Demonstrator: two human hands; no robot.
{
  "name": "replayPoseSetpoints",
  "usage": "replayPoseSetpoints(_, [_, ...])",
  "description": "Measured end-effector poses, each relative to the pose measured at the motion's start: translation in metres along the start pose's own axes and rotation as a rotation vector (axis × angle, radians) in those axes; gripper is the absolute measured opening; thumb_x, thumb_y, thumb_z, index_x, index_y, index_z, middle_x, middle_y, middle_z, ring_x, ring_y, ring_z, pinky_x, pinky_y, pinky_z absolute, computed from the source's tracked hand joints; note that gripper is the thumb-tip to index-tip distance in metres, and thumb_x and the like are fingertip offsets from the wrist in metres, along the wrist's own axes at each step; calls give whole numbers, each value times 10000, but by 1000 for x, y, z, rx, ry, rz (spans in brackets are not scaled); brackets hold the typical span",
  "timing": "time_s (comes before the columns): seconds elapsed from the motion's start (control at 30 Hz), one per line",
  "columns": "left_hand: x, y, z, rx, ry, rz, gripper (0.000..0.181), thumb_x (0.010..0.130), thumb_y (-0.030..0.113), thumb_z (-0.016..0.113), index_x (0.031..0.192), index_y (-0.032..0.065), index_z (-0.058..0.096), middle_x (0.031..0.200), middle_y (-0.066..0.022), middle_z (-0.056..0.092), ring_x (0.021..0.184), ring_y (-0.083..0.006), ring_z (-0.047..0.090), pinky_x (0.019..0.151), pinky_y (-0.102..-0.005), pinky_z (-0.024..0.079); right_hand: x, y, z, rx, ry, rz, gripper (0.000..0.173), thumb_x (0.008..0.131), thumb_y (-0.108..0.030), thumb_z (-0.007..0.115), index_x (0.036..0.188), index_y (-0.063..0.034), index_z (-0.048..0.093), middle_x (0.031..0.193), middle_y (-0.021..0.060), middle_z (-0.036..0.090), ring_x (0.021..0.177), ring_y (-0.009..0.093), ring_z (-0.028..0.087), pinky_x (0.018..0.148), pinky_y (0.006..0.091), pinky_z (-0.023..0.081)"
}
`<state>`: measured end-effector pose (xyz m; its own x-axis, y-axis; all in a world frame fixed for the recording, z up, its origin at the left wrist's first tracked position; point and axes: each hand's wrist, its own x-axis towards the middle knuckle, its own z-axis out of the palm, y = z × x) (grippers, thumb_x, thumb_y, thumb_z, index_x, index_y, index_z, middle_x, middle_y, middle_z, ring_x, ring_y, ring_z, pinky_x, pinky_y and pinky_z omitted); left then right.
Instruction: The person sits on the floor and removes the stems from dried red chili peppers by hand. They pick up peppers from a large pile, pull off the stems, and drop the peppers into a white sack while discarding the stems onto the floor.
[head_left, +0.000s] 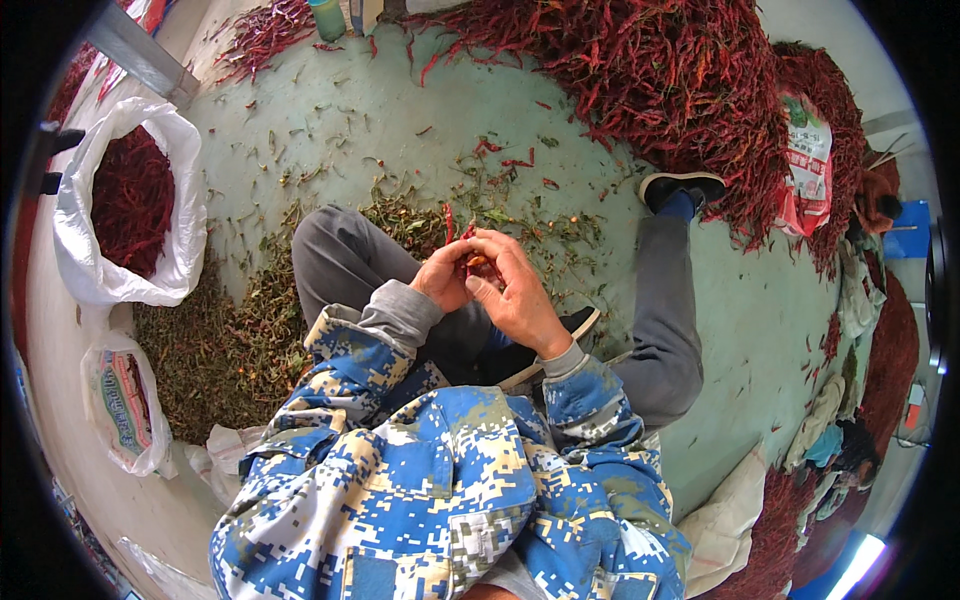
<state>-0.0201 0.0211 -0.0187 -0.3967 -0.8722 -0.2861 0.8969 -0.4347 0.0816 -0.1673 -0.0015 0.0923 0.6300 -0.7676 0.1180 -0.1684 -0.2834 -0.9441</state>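
Note:
My left hand (444, 279) and my right hand (516, 291) meet in front of me, over my bent left leg. Between them is a small bunch of dried red chili peppers (477, 261); one pepper (449, 223) sticks up past the left fingers. Fingers of both hands curl around the bunch, so part of it is hidden. Below the hands, the pale green floor (480, 97) carries scattered chili stems (405, 221) and a few loose red chilies (517, 160).
A large heap of red chilies (660, 75) rises ahead and to the right, with a printed sack (806, 161) on it. At left stand a white woven sack (71, 217) of chilies and a smaller plastic bag (124, 409), beside a pile of stems (225, 360).

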Motion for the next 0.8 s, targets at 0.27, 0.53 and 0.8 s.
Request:
replayPoseSetpoints(0.27, [-7,3,11,-23,94,33,197,910,227,567,1032,78,604,979,-94,641,787,-205,619,444,-229,463,40,96,-61,-88,437,170,219,892,-126,591,1077,-10,601,937,44,642,797,123,575,716,266,480])
replayPoseSetpoints(0.53, [1,2,26,167,285,99,137,892,203,606,882,77,555,791,-23,566,626,-115,519,371,-207,333,87,224,-110,-886,270,324,201,845,-221,641,979,-72,626,1037,127,578,948,352,553,835,436,446])
replayPoseSetpoints(0.8, [15,-3,30,293,375,173,130,863,164,654,909,91,557,777,-16,562,602,-103,520,386,-208,312,66,184,-102,-352,278,317,181,861,-184,623,917,-16,585,839,124,625,747,242,604,678,358,483])
